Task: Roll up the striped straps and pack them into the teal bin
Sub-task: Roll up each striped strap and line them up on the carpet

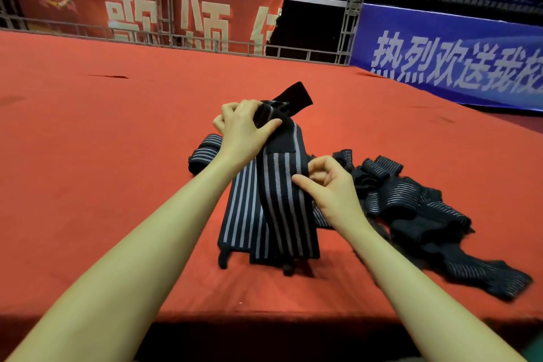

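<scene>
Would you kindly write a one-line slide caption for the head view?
Left hand and right hand hold a striped strap above a red table, strap pile alongside.

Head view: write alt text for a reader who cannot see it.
Two bare hands hold up a black striped strap over a red carpeted platform: the left hand grips its top, the right hand pinches its edge. More straps lie heaped to the right.

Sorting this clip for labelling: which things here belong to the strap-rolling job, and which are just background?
Job: held strap, gripped by left hand and right hand; rolled strap; loose strap pile.
Background: red cloth, red banner, blue banner, metal truss.
</scene>
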{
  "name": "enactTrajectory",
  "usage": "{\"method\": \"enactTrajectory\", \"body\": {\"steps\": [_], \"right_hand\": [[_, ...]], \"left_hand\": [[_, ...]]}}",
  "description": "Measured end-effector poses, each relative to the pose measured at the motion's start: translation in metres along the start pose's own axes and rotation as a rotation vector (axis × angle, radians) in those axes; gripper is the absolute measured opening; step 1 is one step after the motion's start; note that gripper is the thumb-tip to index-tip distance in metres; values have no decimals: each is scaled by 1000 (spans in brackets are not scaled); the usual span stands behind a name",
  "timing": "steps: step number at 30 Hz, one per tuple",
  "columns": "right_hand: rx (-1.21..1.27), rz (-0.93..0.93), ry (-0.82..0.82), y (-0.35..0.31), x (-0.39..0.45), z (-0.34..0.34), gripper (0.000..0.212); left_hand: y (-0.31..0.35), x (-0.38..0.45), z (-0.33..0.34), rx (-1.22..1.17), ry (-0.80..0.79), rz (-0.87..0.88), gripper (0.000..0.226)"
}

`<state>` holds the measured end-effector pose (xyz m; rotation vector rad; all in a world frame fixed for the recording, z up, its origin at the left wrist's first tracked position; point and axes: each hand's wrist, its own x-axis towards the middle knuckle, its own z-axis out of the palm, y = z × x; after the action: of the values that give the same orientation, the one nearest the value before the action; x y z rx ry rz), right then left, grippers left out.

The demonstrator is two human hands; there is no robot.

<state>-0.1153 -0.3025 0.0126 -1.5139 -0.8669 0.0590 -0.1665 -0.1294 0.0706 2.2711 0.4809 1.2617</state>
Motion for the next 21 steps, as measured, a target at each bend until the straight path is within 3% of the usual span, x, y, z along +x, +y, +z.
{"method": "enactTrajectory", "body": {"steps": [11,19,21], "right_hand": [[67,45,-86,-4,-32,46,24],[-243,136,-175,55,-13,62,13],[-447,136,-159,79,-11,55,8]], "left_hand": [[-27,-30,-35,81,-6,-43,31],[-81,-27,-13,4,-95,-188,26],[-99,-30,-3,-22,-125,-218,23]]}}
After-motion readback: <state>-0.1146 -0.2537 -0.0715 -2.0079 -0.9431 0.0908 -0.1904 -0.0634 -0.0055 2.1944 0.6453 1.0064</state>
